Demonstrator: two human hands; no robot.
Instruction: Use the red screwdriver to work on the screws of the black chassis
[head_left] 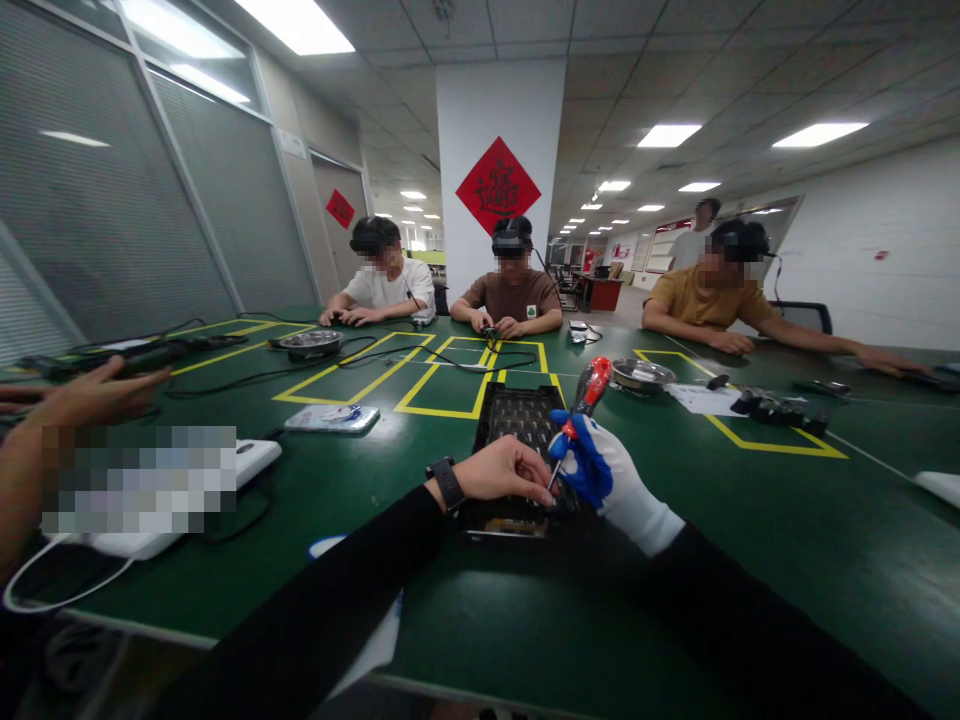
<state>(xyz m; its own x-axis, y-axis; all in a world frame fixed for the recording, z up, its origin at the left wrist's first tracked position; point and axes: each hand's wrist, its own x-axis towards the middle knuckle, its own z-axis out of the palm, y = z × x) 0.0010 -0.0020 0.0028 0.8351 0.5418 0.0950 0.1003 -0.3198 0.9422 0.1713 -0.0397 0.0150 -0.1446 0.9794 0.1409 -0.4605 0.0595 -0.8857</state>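
Observation:
My right hand (pixel 600 475), in a white glove with blue coated fingers, is wrapped round a screwdriver (pixel 594 384) with a red and black handle. Its thin shaft slants down to my left fingertips. My bare left hand (pixel 506 470), a dark watch on the wrist, has its fingers curled in a pinch beside the shaft's lower end. What sits between those fingertips is hidden. Both hands are over a black rectangular casing (pixel 517 400), which has rows of small light-coloured parts inside. Its near end (pixel 502 527) shows a brownish strip.
A phone-like slab (pixel 332 419) lies left of the casing, near a white device (pixel 259 458) with a cable. Metal bowls (pixel 643 374) (pixel 311 344) and black parts (pixel 776 408) stand farther back. Several people sit around the green table; another person's hand (pixel 105 395) reaches in at left.

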